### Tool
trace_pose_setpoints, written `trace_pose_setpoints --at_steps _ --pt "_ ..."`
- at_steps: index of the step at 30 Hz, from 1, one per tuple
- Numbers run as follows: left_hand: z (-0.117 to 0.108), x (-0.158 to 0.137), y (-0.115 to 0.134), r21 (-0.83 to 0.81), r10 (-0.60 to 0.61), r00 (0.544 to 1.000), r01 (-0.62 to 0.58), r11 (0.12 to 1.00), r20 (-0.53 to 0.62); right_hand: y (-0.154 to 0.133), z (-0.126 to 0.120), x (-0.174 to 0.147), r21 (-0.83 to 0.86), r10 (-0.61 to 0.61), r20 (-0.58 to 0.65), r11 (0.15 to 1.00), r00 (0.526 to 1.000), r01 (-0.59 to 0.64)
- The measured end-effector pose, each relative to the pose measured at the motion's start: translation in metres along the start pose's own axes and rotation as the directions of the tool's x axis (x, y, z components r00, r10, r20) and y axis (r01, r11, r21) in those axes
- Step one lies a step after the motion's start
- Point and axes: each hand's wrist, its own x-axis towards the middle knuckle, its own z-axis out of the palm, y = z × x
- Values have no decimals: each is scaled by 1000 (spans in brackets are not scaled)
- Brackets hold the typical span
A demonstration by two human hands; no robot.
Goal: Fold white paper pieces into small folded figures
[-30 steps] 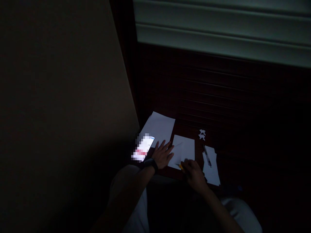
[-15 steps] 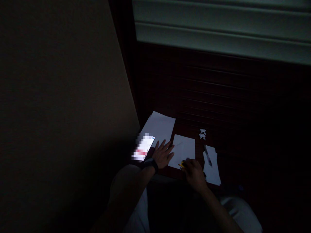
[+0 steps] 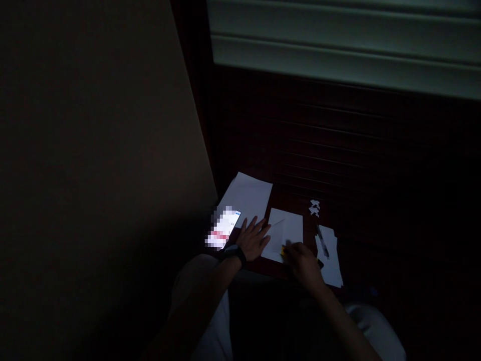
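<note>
Dimly, a dark, ridged panel [image 3: 319, 135] rose beyond the middle sheet [image 3: 293, 229]; a larger smooth white sheet [image 3: 248, 195] lay to its left. The middle sheet was a flat paper rectangle with faint lines meeting at a point. The left hand [image 3: 252, 241] rested across its left edge, fingers fanned wide; the right hand [image 3: 303, 261] curled around a slim yellow-and-black tool [image 3: 283, 251] at its near edge. The tool's long axis ran sideways, yellow end pointing left over the paper, dark end jutting rightward.

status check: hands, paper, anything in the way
Left hand spread at left edge of middle sheet; right hand gripping yellow tool at sheet's near edge; lit phone beside left hand, off that sheet.
</note>
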Motion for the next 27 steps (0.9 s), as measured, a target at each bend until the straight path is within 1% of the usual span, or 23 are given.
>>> trace_pose_setpoints --at_steps 7,13,17,22,27 --pt "0 0 0 -7 -1 1000 1 1000 12 5 -3 11 2 -8 48 1000 999 8" --pt "-2 0 1 -21 -8 1000 9 1000 17 6 -4 20 24 6 41 1000 999 -7" --pt "-3 0 2 -25 -14 1000 15 1000 8 -3 3 16 83 22 19 996 1000 -24" --pt "-3 0 2 -32 -12 1000 12 999 10 -8 9 4 173 75 -7 982 997 -73" --pt "-2 0 1 -34 -16 1000 16 999 17 -6 11 0 239 67 -29 969 997 -59"
